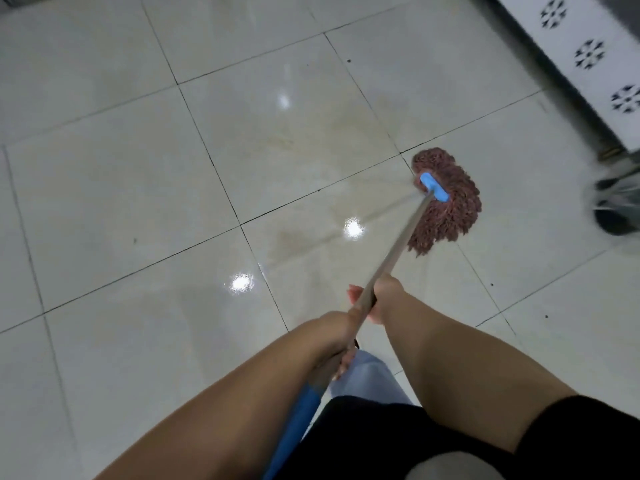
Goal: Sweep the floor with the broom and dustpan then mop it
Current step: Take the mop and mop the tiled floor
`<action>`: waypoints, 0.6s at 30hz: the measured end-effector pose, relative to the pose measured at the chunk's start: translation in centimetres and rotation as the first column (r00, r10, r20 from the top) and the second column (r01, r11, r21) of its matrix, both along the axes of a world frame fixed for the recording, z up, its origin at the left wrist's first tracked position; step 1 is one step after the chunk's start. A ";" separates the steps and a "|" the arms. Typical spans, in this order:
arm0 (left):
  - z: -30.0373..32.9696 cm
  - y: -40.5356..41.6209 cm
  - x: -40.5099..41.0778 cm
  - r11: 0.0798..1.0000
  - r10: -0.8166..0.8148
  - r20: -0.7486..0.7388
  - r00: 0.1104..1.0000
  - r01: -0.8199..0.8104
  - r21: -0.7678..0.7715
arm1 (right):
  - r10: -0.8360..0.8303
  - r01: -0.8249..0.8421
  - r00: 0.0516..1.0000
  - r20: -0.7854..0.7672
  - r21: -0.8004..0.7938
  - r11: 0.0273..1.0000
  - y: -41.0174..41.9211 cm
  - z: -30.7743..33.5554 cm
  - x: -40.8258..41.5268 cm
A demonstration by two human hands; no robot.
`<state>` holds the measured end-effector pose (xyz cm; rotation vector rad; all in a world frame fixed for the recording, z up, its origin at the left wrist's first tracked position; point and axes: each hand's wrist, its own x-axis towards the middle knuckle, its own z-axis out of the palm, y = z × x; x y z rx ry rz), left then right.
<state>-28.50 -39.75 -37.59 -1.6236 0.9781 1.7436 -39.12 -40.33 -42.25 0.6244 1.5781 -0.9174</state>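
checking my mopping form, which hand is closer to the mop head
Right. The right hand holds the handle further down, nearer the mop head. The left hand holds it higher up, just behind the right, near the blue grip.

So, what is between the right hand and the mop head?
Only the bare metal handle runs from the right hand to the mop head, over wet floor tiles, in the head view.

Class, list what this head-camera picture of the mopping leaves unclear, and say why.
- Broom and dustpan: not in the head view.
- Mop handle top end: cut off by the bottom edge, past the blue grip.
- Dark object at the right edge: blurred and cropped, cannot be identified.
- Left hand fingers: mostly hidden behind the handle.
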 end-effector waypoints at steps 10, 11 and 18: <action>3.5 -1.0 23.8 0.988 -0.147 0.033 0.989 0.145 0.060 | -0.035 0.034 0.999 -0.020 -0.065 0.997 1.0 0.3 23.6; 4.1 -1.1 27.3 0.986 -0.151 0.035 0.988 0.148 0.074 | -0.018 0.019 1.000 0.013 -0.082 0.996 1.3 0.7 26.8; 6.2 -0.8 45.3 0.977 -0.190 0.091 0.978 0.179 0.118 | 0.087 -0.065 0.976 0.200 -0.116 0.991 3.4 2.3 43.0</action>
